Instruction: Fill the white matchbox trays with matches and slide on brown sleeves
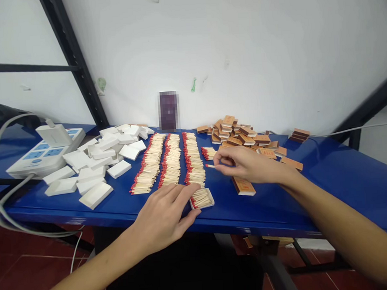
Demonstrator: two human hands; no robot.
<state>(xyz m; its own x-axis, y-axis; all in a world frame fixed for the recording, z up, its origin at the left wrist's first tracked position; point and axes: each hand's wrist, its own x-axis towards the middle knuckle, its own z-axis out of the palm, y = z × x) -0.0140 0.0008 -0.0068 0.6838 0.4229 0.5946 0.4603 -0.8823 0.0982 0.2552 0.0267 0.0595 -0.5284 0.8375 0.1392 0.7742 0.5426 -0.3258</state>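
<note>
My left hand (166, 214) grips a white matchbox tray (211, 197) at the front of the blue table, thumb on its near side and fingers on the far side. Red-tipped matches (200, 199) lie inside the tray. My right hand (238, 163) pinches a single match (209, 166) between thumb and fingertips, above the table and to the tray's upper right. Beyond the tray, three long rows of matches (193, 158) stretch toward the wall. A shorter group of matches (208, 153) is just behind my right hand. An orange matchbox (243, 186) lies below that hand.
Empty white trays (96, 194) are heaped at left, beside a power strip (43, 154) with a plugged-in charger and cables. Orange matchboxes (234, 133) form a pile at back right, with a small stack (299, 134) farther right. A blurred dark rectangle (168, 111) leans against the wall.
</note>
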